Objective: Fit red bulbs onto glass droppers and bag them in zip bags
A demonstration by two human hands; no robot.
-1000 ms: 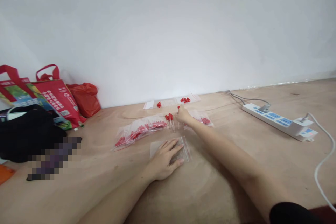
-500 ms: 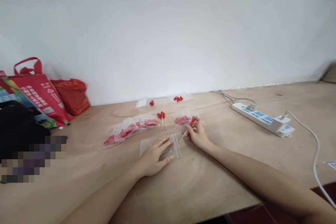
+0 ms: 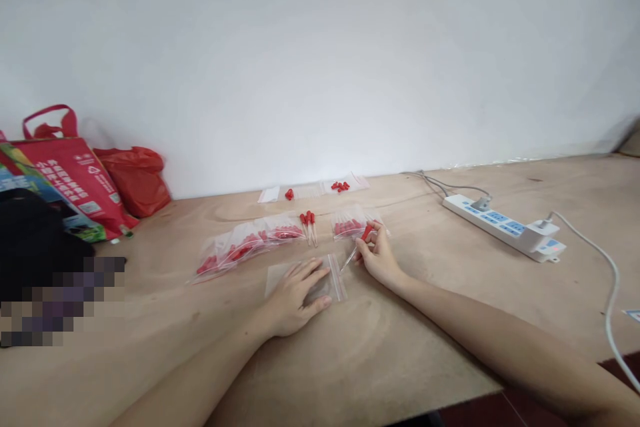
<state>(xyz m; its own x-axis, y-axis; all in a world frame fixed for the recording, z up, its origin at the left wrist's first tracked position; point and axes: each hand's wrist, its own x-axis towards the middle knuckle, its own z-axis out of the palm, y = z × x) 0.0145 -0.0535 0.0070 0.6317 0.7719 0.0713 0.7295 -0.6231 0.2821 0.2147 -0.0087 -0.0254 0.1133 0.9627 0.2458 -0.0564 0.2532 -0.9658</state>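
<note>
My left hand (image 3: 299,297) lies with its fingers spread on a clear zip bag (image 3: 336,283) flat on the table. A glass dropper with a red bulb (image 3: 367,232) is pinched in my right hand (image 3: 377,257), its thin tip slanting down to the left by the bag's zip edge. Behind my right hand is a bag of red-bulbed droppers (image 3: 345,227). Three loose droppers (image 3: 309,220) lie beyond the bag under my left hand. More filled bags (image 3: 245,247) overlap to their left.
Red bulbs (image 3: 340,186) and clear bags lie near the wall. A white power strip (image 3: 500,223) with cables sits at the right. A red printed bag (image 3: 75,180), a red plastic bag (image 3: 135,180) and a black item (image 3: 40,240) stand at the left.
The view has shifted slightly. Both hands keep nearly the same place and hold, with the dropper still in my right hand.
</note>
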